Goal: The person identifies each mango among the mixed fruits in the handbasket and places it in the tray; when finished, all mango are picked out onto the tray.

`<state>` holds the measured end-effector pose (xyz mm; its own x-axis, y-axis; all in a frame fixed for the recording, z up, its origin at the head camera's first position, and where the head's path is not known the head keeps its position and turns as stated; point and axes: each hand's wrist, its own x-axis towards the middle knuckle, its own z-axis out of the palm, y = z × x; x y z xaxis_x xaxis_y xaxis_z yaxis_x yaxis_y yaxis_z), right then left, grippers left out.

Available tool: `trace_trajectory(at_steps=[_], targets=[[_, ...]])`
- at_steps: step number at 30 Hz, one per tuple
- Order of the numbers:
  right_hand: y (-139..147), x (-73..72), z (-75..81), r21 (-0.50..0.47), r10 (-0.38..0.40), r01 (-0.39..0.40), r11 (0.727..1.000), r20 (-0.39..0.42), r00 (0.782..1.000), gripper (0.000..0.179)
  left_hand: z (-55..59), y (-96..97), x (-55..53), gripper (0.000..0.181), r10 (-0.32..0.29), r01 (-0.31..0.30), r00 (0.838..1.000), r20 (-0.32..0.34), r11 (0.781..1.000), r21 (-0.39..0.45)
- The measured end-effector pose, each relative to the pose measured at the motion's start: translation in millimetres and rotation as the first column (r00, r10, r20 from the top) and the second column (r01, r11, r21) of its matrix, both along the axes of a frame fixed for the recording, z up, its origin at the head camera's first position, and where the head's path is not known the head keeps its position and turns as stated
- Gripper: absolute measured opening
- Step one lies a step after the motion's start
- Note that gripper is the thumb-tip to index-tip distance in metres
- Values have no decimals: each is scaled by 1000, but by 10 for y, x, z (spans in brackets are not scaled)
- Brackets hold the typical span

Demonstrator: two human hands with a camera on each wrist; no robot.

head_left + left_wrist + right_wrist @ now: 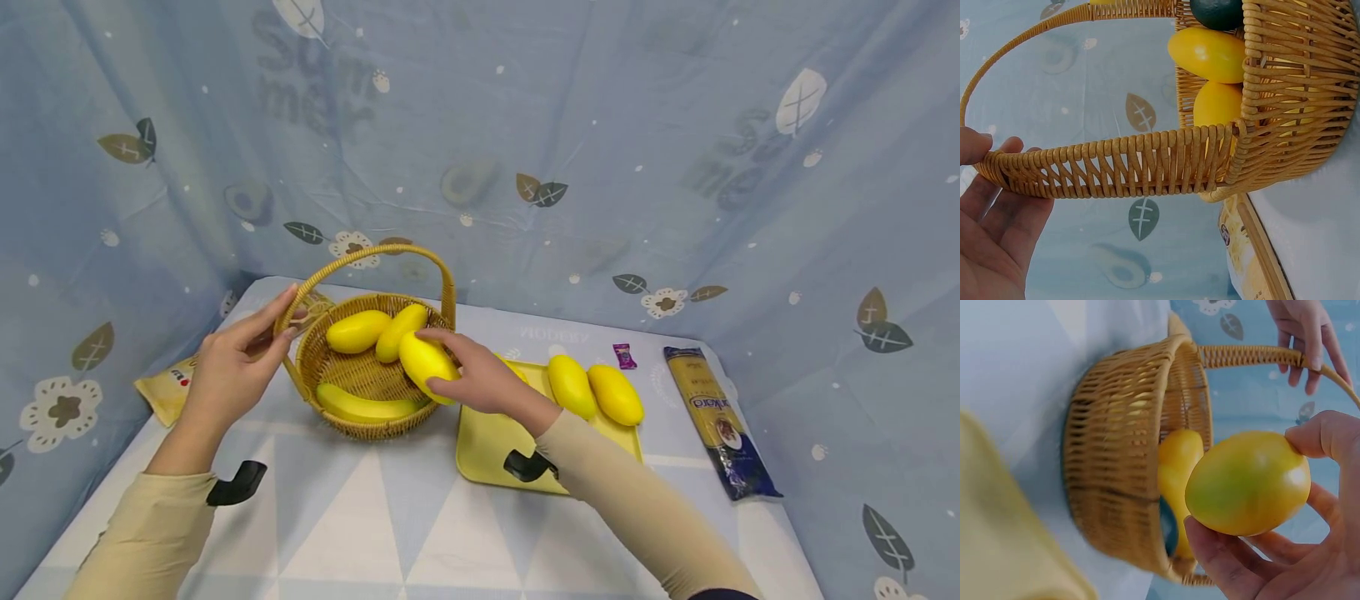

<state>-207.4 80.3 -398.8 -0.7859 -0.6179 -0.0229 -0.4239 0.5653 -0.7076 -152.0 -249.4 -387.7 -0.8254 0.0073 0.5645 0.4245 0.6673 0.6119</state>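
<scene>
Right hand [480,375] is pinching a yellow mango [424,360] above the right side of a wicker basket [375,430]; left hand [232,367] is pinching its handle [448,293]. Two further mangoes [358,332] and a banana [367,407] are lying inside. Smooth skin is probably inviting a slip outward, toward the tray [495,458].

blue curtain [600,100] behind and along both sides, creased, leaf and flower prints [663,302], faded lettering [313,104]. counter [345,542] below: white with pale blue triangles [420,475].
</scene>
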Motion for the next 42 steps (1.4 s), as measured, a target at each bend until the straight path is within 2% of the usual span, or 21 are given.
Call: trace_trajectory(at_steps=[7,12,18,23,26,31,34,42], targets=[[420,175,-5,-14,-65,65,998,10,998,66,-6,-7,2,69,3,-3,1000,-9,1000,0],[669,317,-71,-1,-107,107,994,11,994,67,-5,1,-3,69,-2,2,1000,-12,1000,0],[844,467,-297,79,-137,138,987,-18,990,67,0,3,-1,70,-8,8,1000,-8,1000,10],[900,546,-524,173,-159,169,970,-68,985,66,-1,9,-8,69,-11,11,1000,-6,1000,14],[906,585,-628,241,-147,174,955,-126,981,65,-3,12,-6,70,-8,8,1000,-6,1000,13],[897,634,-754,340,-73,151,928,-232,970,65,4,21,-3,72,-10,10,1000,-9,1000,18],[893,661,-780,366,-50,137,920,-238,970,66,11,26,1,72,-13,13,1000,-6,1000,22],[899,715,-738,346,-36,104,933,-197,980,59,13,20,-2,71,-3,3,1000,12,1000,18]])
